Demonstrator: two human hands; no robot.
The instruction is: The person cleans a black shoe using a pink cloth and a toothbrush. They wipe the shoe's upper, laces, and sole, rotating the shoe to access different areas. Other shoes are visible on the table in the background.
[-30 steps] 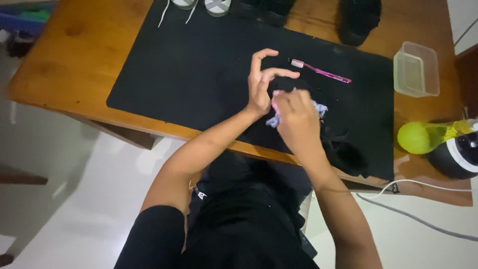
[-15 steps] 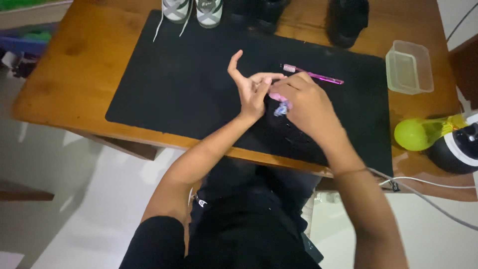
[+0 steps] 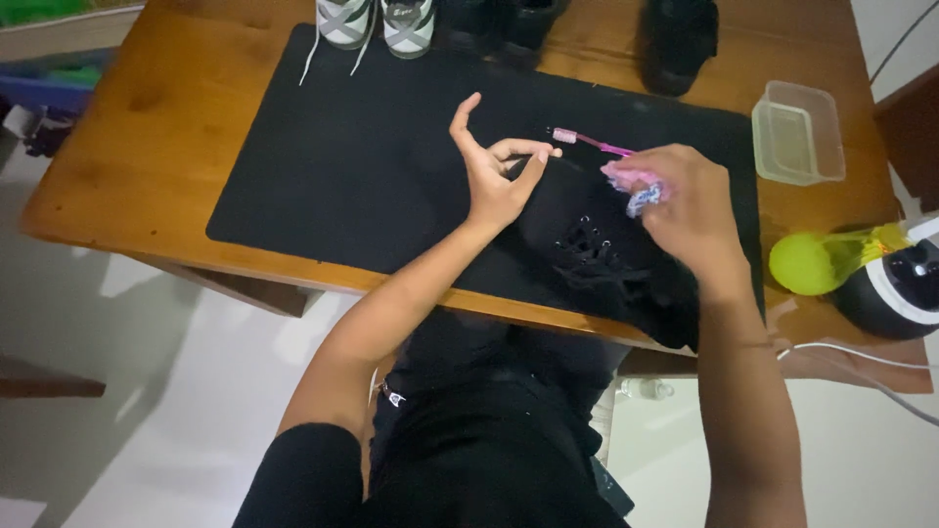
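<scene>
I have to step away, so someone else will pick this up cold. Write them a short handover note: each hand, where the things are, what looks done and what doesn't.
Left hand: open, fingers spread, thumb and forefinger pinched on something too dark to make out, above the black shoe.
Right hand: closed on a pink and white cloth, over the shoe.
Shoe lies on the black mat, laces facing up.
Pink toothbrush lies on the mat behind the shoe, untouched.
Clear tub and green bottle sit to the right.
Done or left: how clean the shoe is cannot be told; it is too dark.
</scene>
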